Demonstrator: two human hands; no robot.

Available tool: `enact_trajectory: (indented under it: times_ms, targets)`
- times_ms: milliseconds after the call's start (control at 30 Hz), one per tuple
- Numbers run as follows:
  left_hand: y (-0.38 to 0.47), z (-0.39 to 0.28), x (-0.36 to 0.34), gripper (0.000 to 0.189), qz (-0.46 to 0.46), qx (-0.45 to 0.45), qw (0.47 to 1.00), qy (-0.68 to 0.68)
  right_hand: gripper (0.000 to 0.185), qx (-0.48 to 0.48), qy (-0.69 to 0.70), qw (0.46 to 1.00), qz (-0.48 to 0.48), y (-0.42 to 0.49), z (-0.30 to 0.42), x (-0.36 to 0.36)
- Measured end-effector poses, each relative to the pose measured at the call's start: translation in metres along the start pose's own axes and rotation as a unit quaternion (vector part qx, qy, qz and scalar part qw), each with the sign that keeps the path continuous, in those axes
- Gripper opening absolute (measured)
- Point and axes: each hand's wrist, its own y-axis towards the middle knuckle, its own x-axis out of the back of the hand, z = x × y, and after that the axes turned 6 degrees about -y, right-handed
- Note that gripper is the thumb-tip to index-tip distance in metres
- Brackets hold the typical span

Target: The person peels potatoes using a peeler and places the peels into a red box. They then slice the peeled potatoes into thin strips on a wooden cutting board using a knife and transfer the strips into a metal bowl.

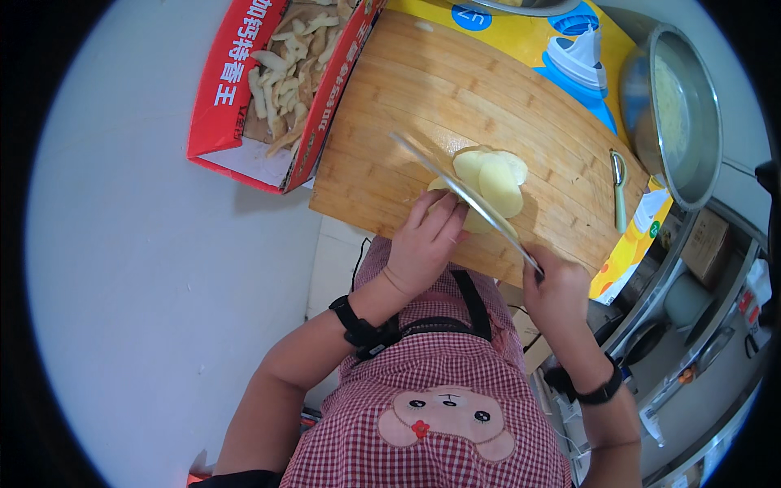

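My right hand (pixel 556 282) grips the handle of a kitchen knife (pixel 462 194), its blade slanting up and left across the wooden cutting board (pixel 390 79). Left of the blade, my left hand (pixel 430 241) presses down on a peeled potato (pixel 437 184), fingertips close to the metal. Most of that potato is hidden by the fingers and the knife. Several pale yellow potato slices (pixel 500 183) lie overlapping on the blade's far side.
A red cardboard box (pixel 210 97) holding peelings (pixel 293 73) stands at the board's left. A peeler (pixel 619 192) lies near the right edge. Beyond it, a steel bowl (pixel 711 140) contains pale contents. Another metal vessel (pixel 549 11) shows at the top. Shelves (pixel 671 287) line the right side.
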Motion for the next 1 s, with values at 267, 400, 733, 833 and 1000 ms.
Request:
enact_trajectory:
  times_ms: [267,400,733,833,1000]
  targets:
    - [-0.005,0.003,-0.003,0.035,-0.002,0.0,1.0,-0.003,0.026,-0.008,-0.028,0.999,0.028,-0.025,0.008,0.027]
    - [-0.004,0.001,-0.003,0.035,0.002,0.015,1.0,-0.007,0.028,-0.013,-0.014,0.999,0.033,-0.022,0.006,0.018]
    - [0.002,-0.001,0.002,0.049,0.02,0.018,0.999,-0.026,0.029,-0.025,-0.019,0.997,0.067,0.025,-0.005,-0.042]
    - [0.0,0.0,0.001,0.05,0.019,0.014,0.999,-0.028,0.028,-0.013,-0.001,0.999,0.042,0.02,-0.005,-0.032]
    - [-0.005,0.005,0.0,0.039,0.011,-0.013,1.0,-0.001,0.036,-0.042,-0.026,0.996,0.07,-0.033,0.004,0.019]
